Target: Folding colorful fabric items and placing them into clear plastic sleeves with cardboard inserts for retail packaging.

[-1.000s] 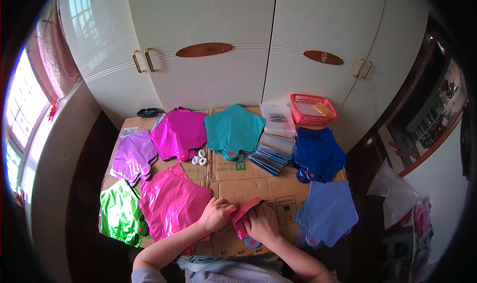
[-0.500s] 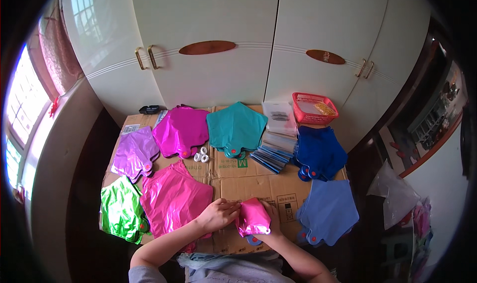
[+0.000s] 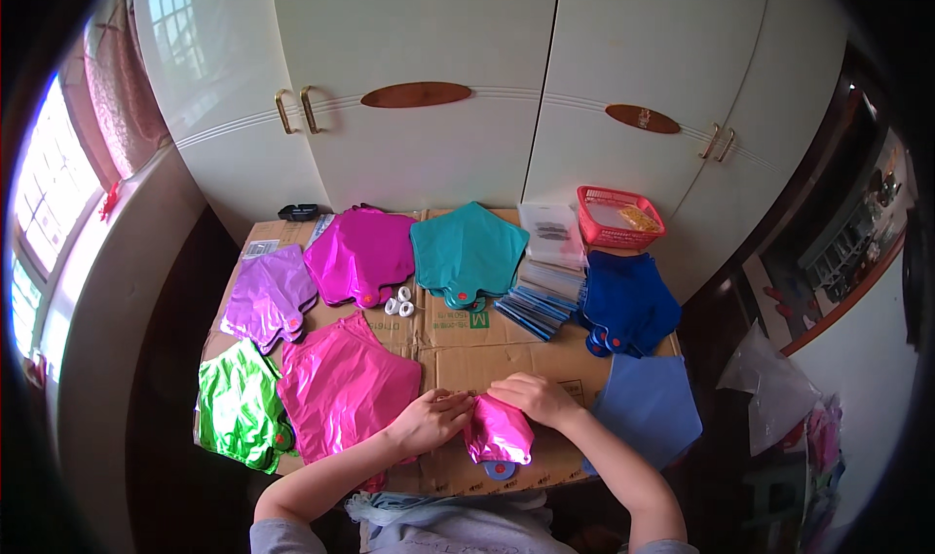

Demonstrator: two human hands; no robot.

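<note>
A folded pink foil balloon [image 3: 499, 431] lies near the front of the cardboard, between my hands. My left hand [image 3: 435, 422] grips its left edge with bent fingers. Across its far edge, the fingers of my right hand [image 3: 536, 398] are pressed together on the foil; the fingertips are partly hidden. A round blue tab [image 3: 500, 470] pokes out under its near end. Left of my left hand spreads a stack of larger, flat pink foil balloons [image 3: 346, 388]. My right forearm passes over the near left part of a pale blue stack [image 3: 651, 408].
Around the cardboard-covered table [image 3: 467, 359] lie green [image 3: 239, 408], lilac [image 3: 268, 296], magenta [image 3: 358, 257], teal [image 3: 469, 252] and dark blue [image 3: 633, 301] foil stacks. White rolls [image 3: 399, 302], fanned packets [image 3: 539, 301] and a red basket [image 3: 621, 238] sit farther back. A white wardrobe [image 3: 409, 165] stands behind.
My right hand has moved from the pink balloon's right side up over its far edge. Its forearm now covers part of the pale blue stack. The left hand stays at the balloon's left edge.
</note>
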